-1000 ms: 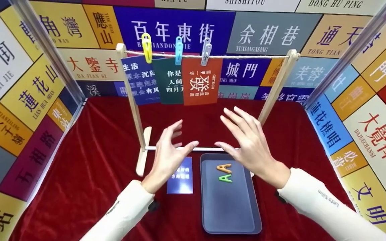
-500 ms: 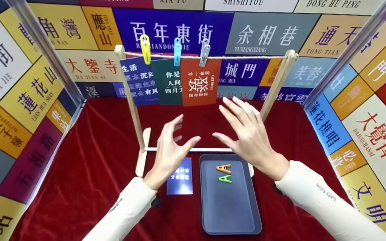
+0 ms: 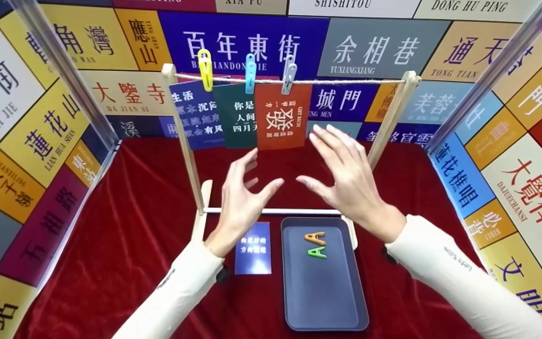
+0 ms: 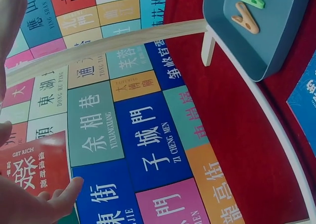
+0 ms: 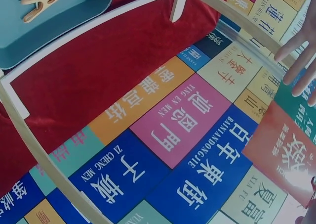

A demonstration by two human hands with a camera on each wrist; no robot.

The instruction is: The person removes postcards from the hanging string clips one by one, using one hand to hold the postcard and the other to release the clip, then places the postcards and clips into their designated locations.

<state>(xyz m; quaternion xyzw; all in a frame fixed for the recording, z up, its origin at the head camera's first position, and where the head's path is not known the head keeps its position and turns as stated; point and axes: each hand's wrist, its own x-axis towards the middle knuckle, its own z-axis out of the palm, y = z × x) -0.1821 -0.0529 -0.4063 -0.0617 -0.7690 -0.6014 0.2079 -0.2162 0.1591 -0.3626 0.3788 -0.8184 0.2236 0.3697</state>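
Observation:
In the head view my left hand is in the air below the hanging cards, thumb and fingers apart, holding nothing. My right hand hovers to the right, also holding nothing, its fingertips close to the lower right edge of a red card; I cannot tell whether they touch. That card hangs from a rope by a grey clothespin. Left of it, a light-blue clothespin holds a dark green card, and a yellow clothespin holds a blue card.
A wooden frame carries the rope. On red cloth lie another blue card and a grey-blue tray, with an orange clothespin and a green clothespin inside. Sign-covered walls surround three sides.
Both hands have risen in the head view, bringing the right fingertips up beside the red card. Cards, clothespins and tray have stayed in place.

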